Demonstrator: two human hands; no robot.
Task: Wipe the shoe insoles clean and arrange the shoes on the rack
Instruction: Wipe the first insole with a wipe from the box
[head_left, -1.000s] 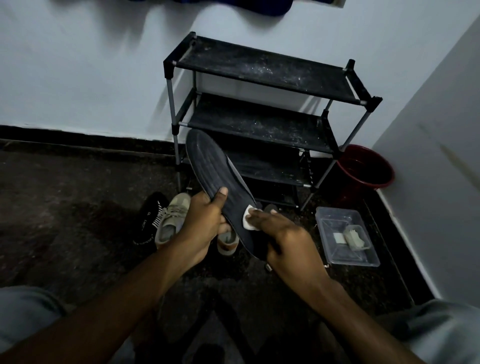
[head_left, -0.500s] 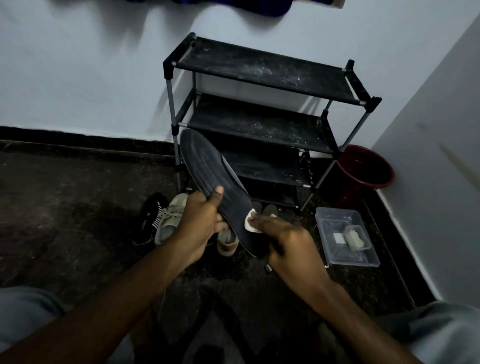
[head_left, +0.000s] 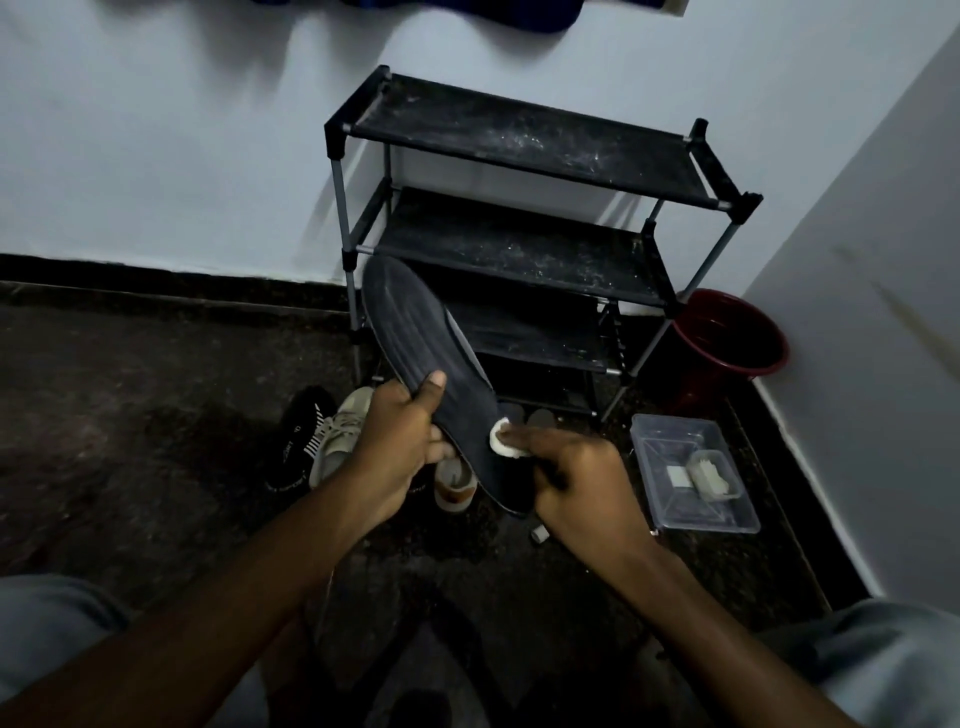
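A long dark insole (head_left: 415, 343) is held up in front of the black three-tier shoe rack (head_left: 519, 244). My left hand (head_left: 400, 447) grips its middle, thumb on top. My right hand (head_left: 576, 473) pinches a small white wipe (head_left: 503, 435) against the insole's lower half, near the heel. Below the hands, on the dark floor, lie a black shoe (head_left: 301, 441) with white stripes, a beige sneaker (head_left: 340, 431) and a tan shoe (head_left: 454, 480), partly hidden by my left hand.
A clear plastic tray (head_left: 691, 478) holding a pale brush lies on the floor at right. A dark red bucket (head_left: 727, 338) stands in the corner beside the rack. White walls close in at back and right. My knees fill the bottom corners.
The insole has tilted slightly, its tip shifting a little left. My right hand with the wipe has slid a short way along the insole's lower part.
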